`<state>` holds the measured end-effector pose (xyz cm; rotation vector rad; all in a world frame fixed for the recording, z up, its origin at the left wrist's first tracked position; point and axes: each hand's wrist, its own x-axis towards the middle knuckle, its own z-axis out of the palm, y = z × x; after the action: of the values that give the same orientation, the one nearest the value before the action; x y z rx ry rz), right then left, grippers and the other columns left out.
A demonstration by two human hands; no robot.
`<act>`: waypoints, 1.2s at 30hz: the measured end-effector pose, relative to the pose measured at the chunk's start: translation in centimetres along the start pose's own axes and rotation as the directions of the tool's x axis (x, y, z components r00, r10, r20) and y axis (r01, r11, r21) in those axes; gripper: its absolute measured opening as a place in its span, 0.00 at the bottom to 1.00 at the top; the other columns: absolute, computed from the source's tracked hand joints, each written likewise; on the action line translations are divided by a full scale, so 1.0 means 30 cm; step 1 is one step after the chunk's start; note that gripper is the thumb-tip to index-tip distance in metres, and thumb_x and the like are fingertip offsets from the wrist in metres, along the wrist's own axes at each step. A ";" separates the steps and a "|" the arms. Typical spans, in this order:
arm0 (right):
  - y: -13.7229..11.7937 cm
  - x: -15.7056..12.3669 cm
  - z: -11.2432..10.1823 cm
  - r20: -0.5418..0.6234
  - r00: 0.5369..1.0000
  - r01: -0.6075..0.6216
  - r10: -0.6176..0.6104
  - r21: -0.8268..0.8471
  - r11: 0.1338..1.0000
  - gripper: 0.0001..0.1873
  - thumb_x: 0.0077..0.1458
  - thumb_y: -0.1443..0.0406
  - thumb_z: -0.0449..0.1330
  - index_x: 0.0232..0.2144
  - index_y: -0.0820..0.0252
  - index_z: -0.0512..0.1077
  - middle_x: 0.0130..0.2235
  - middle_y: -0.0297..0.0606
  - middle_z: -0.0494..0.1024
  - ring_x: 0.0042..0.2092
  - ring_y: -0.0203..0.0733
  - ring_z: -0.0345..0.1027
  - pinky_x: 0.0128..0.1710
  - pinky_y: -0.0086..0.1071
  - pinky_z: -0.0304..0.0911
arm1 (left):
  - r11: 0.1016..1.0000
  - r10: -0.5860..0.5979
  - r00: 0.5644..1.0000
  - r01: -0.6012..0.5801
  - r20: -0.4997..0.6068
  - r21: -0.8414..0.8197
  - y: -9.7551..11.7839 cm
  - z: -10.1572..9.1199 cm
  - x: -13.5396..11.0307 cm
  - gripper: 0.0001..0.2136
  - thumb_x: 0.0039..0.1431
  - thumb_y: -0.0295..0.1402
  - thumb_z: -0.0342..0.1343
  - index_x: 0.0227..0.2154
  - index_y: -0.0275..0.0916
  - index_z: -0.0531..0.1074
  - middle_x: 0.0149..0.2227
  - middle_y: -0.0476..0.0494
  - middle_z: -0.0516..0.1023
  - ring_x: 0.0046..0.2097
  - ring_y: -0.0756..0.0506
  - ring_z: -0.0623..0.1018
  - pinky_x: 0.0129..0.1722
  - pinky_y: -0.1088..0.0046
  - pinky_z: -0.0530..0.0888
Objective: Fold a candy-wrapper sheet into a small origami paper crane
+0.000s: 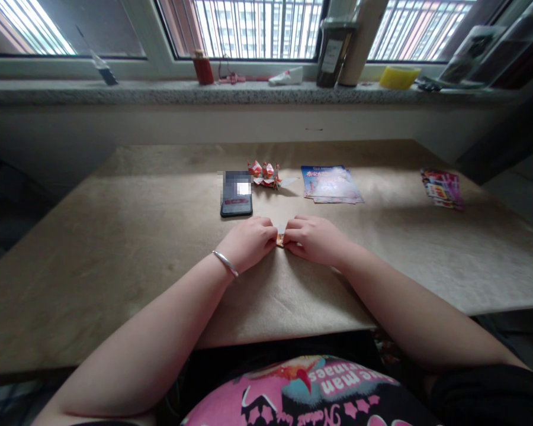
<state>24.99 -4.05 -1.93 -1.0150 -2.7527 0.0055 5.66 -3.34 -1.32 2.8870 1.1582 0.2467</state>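
Between my two hands, low over the table, is a small piece of folded printed paper [280, 240] with orange and white on it. My left hand [250, 241], with a silver bangle at its wrist, pinches the paper's left end. On the other side my right hand [316, 241] is closed on its right end. Most of the paper is hidden by the fingers. Just beyond the left hand lies a dark smartphone [237, 207], its screen partly blurred. Beside the phone stands a red and white folded-paper piece [266, 174] with pointed tips.
A stack of blue and pink printed sheets [331, 184] lies beyond my right hand. Farther right are colourful printed papers [443, 189]. The table [115, 248] ends at a wall below a stone windowsill [151, 92], which holds a red bottle [203, 68], a dark jar [334, 56] and yellow tape [398, 77].
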 end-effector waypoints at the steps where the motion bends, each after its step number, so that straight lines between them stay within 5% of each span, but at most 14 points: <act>1: -0.001 0.000 0.000 0.001 1.000 0.001 -0.001 0.002 1.000 0.09 0.56 0.67 0.54 0.33 0.59 0.75 0.35 0.40 0.76 0.37 0.41 0.64 0.36 0.32 0.57 | 1.000 0.001 1.000 -0.001 -0.005 0.000 0.000 0.000 0.000 0.06 0.58 0.29 0.52 0.30 0.36 0.74 0.33 0.43 0.74 0.35 0.47 0.73 0.37 0.72 0.69; 29: -0.025 0.008 0.001 0.038 0.996 -0.077 0.075 0.029 0.997 0.10 0.57 0.66 0.54 0.35 0.63 0.74 0.36 0.43 0.75 0.37 0.41 0.66 0.36 0.31 0.57 | 0.996 -0.027 1.000 0.026 0.008 0.086 0.005 -0.004 -0.004 0.09 0.58 0.31 0.50 0.29 0.37 0.75 0.32 0.44 0.75 0.34 0.47 0.75 0.32 0.74 0.68; 36: -0.015 0.017 0.016 0.017 0.980 -0.196 0.196 0.185 0.963 0.09 0.54 0.67 0.54 0.32 0.61 0.75 0.34 0.39 0.75 0.35 0.38 0.66 0.34 0.29 0.56 | 0.999 -0.026 0.998 0.024 0.056 0.040 -0.001 -0.012 -0.010 0.10 0.58 0.31 0.50 0.31 0.38 0.78 0.35 0.44 0.77 0.36 0.46 0.76 0.34 0.73 0.70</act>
<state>24.23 -4.03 -2.26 -1.2268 -2.5785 0.2867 5.38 -3.53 -1.01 2.8904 1.2024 0.1427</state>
